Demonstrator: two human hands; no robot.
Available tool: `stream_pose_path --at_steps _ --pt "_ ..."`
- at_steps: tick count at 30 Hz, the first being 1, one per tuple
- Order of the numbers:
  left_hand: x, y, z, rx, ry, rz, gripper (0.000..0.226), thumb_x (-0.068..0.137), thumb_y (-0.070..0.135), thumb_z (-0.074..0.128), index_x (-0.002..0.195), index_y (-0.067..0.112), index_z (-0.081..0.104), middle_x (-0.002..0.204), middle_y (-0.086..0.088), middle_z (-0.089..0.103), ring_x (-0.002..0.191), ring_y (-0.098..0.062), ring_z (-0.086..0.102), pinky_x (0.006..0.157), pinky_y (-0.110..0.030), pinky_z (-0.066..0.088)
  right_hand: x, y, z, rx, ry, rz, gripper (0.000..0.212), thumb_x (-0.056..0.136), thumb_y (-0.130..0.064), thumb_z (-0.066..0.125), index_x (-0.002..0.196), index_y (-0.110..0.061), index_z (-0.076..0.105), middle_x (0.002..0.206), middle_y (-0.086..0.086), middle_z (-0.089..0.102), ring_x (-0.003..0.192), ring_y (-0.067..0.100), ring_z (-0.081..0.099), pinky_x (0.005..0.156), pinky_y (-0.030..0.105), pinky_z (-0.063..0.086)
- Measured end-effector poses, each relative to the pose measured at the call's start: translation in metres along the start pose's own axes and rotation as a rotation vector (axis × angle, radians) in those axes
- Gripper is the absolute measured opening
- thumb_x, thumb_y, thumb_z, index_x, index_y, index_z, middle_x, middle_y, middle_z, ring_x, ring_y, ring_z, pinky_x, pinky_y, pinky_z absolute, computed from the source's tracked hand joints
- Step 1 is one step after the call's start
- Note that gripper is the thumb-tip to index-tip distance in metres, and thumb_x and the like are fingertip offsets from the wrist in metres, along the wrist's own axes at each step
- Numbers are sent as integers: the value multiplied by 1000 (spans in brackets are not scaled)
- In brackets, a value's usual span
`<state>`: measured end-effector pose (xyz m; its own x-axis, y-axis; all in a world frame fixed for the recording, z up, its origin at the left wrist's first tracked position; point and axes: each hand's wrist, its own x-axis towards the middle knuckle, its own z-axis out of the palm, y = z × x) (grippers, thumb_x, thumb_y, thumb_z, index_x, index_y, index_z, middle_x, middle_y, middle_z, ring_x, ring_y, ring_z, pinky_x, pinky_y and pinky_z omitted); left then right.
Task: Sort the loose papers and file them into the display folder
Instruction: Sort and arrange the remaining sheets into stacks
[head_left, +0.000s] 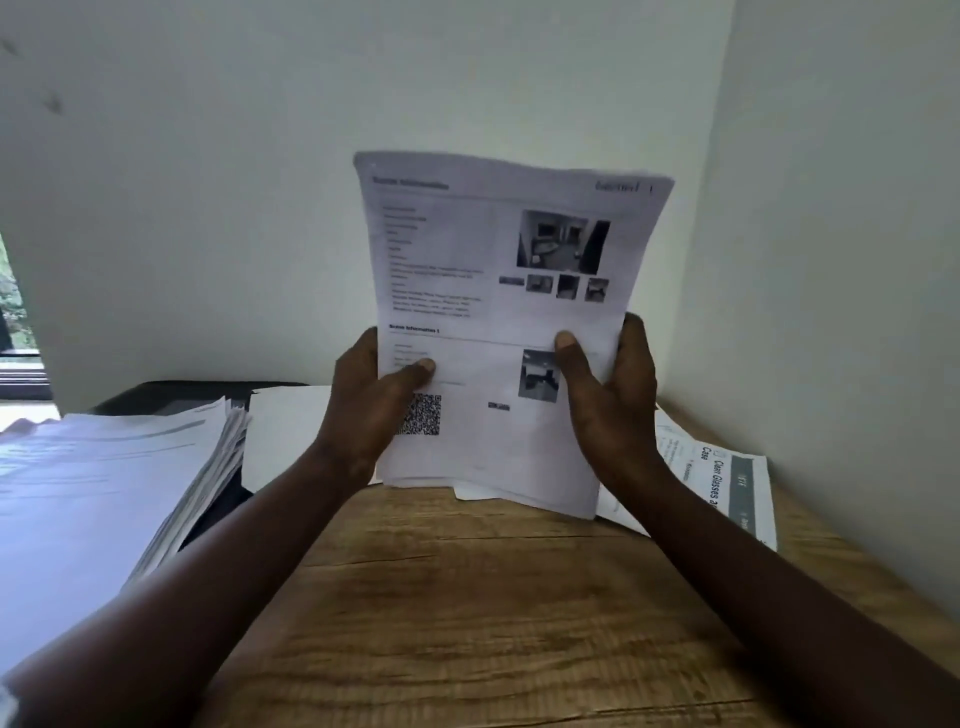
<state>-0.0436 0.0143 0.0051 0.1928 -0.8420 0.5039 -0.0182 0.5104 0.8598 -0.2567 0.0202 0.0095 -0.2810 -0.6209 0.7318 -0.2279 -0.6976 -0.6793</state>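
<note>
I hold a small sheaf of printed papers (493, 291) upright above the wooden table (467, 613). Its front sheet shows text, small photos and a QR code. My left hand (363, 410) grips the sheaf's lower left edge, thumb on the front. My right hand (613, 400) grips the lower right edge, thumb pressed on the front sheet. A thick stack of loose papers (104, 493) lies at the left on a dark folder-like object (208, 395), of which only edges show.
More sheets lie flat behind the sheaf (285, 436). A printed leaflet with a grey band (727, 483) lies at the right near the wall. White walls meet in a corner behind the table. A window opening shows at the far left.
</note>
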Motion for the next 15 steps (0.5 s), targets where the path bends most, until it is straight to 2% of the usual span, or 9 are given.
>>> stream_pose_path --at_steps 3,7,12,15 --pt "-5 -4 -1 32 -15 -12 23 97 11 69 120 13 69 110 0 78 100 -18 75 85 -39 62 -6 9 2 -13 -33 95 14 101 -28 64 110 -23 56 100 -15 65 89 -8 62 79 16 49" --pt "-6 -2 1 35 -7 50 22 98 9 68 120 13 69 110 0 78 100 -18 75 84 -37 62 -1 6 -1 -24 25 75 8 101 -22 64 106 -21 58 98 -11 66 86 -3 63 77 15 50" --pt "-13 -13 2 105 2 6 28 100 8 64 126 18 65 116 3 75 104 -17 73 89 -44 62 -20 13 5 -47 7 184 19 102 -28 60 120 -24 56 114 -11 66 106 8 63 96 33 51" --pt "-14 -15 2 154 40 25 25 100 12 65 123 20 62 115 4 73 103 -15 72 89 -48 62 -25 13 8 -50 26 188 20 102 -28 61 121 -26 56 116 -12 66 108 7 62 99 32 50"
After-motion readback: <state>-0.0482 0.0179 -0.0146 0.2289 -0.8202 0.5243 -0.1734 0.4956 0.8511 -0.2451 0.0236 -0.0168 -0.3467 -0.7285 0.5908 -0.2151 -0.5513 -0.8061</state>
